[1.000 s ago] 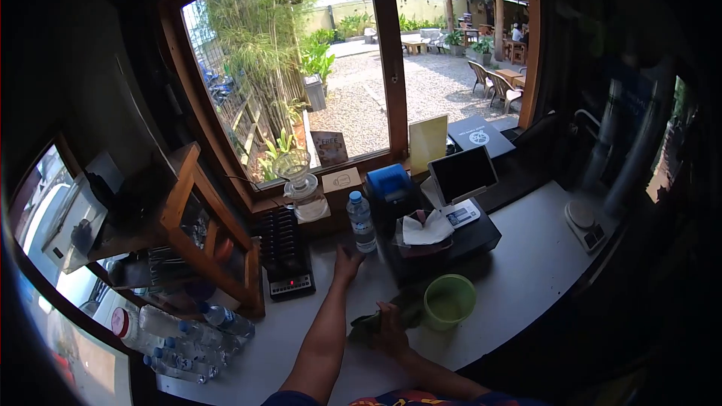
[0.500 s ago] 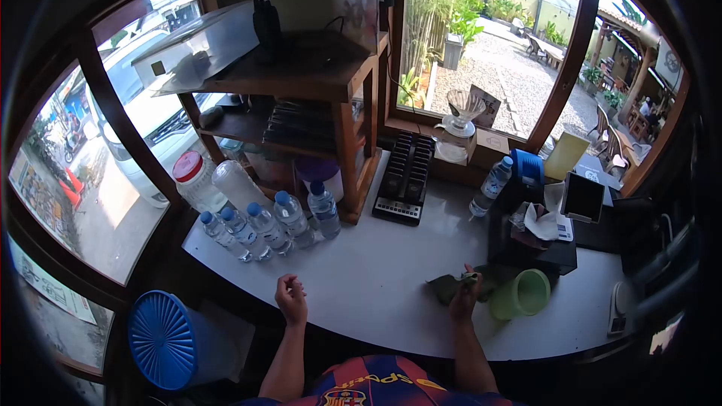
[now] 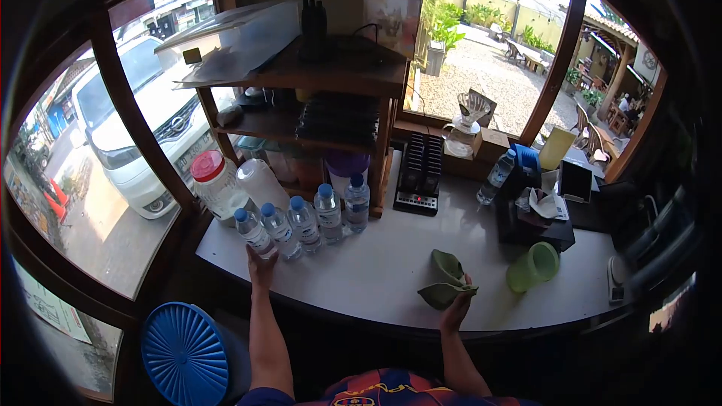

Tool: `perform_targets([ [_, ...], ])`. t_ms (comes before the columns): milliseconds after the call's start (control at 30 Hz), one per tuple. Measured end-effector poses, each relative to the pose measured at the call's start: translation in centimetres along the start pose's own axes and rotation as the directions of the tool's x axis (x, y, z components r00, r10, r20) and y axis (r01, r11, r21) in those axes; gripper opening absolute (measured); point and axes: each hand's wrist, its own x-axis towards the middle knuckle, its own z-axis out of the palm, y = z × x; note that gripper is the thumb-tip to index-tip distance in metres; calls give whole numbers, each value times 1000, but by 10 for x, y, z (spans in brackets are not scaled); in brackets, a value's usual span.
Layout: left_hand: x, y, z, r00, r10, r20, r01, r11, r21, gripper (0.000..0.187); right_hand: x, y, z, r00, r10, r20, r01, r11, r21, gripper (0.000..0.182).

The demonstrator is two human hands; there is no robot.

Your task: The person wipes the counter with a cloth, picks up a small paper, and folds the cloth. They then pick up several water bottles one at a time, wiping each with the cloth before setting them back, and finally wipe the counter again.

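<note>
My left hand [image 3: 262,266] is at the lower part of the leftmost water bottle [image 3: 256,236], its thumb and fingers on either side of it. This bottle stands at the end of a row of clear water bottles [image 3: 304,224] with blue caps, at the left of the white counter [image 3: 376,274]. In my right hand [image 3: 456,310] is a green cloth [image 3: 445,283], folded and partly opened out above the counter. A translucent green plastic cup [image 3: 532,268] is just right of the cloth, tilted in view.
Behind the bottles are a red-lidded jar [image 3: 216,184] and a wooden shelf [image 3: 331,75]. A black slotted charging rack [image 3: 419,177] stands mid-counter. To the right are a single bottle [image 3: 496,177], a black box [image 3: 535,229] and a scale [image 3: 617,280]. A blue-lidded bin [image 3: 185,353] is below left.
My left hand has reached forward and left, from in front of the counter to the leftmost bottle. The green cloth in my right hand has opened out and shifted slightly left. The view has turned.
</note>
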Motion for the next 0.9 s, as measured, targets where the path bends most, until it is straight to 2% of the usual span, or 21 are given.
perform_targets([
  [67,-9,0,2,996,-55,-64,60,994,90,104,-15,-1,-1,993,118,-29,-108,967,232,74],
  [100,-18,-14,4,994,-18,-112,24,998,57,101,-18,-30,11,974,220,-59,-178,897,404,70],
  [133,-23,-28,7,986,18,-165,-15,1000,24,99,-16,-43,10,957,289,-21,-241,835,494,67],
  [200,-47,8,-5,990,-59,-127,38,987,-158,90,-9,-57,6,912,401,80,-352,669,655,63],
  [233,-56,3,-3,991,-6,-136,-29,967,-253,88,-5,-55,-2,908,396,136,-372,616,695,55],
  [267,-68,-4,-2,988,44,-149,-94,935,-342,86,-1,-61,-6,912,380,156,-376,619,689,53],
  [333,-92,-2,-3,990,67,-127,-104,943,-315,87,10,-81,-9,915,348,201,-387,623,680,48],
  [367,-104,2,-2,994,42,-100,-76,928,-365,85,17,-90,-7,931,328,161,-346,647,680,36],
  [467,-139,26,5,1000,-13,-13,5,892,-452,80,37,-91,-17,978,105,181,-182,853,489,30],
  [500,-150,41,9,1000,-15,15,21,893,-450,77,46,-99,-18,974,160,160,-214,880,424,23],
  [533,-159,53,14,999,-16,45,34,893,-448,74,54,-106,-20,980,38,194,-73,981,179,20],
  [567,-166,59,20,997,28,74,5,912,-411,71,61,-112,-24,966,-65,249,87,993,-76,17],
  [600,-172,64,28,992,72,103,-28,926,-376,67,70,-122,-27,935,-142,324,250,915,-318,15],
  [633,-180,82,39,993,54,102,-5,902,-433,64,78,-145,-24,868,-338,363,479,762,-436,12],
  [667,-187,101,46,986,33,165,46,890,-454,66,88,-152,-29,858,-270,437,456,792,-406,14],
  [733,-192,87,76,982,133,131,-75,925,-372,65,102,-160,-42,800,-131,585,394,850,-349,16],
  [767,-195,86,87,978,120,171,-42,914,-403,65,105,-174,-41,798,-152,583,369,888,-274,16],
  [867,-197,120,119,954,105,281,32,896,-443,65,115,-188,-46,803,56,594,148,946,-288,16],
  [900,-194,125,131,945,115,305,27,904,-426,65,118,-183,-48,822,43,567,131,956,-262,17],
])
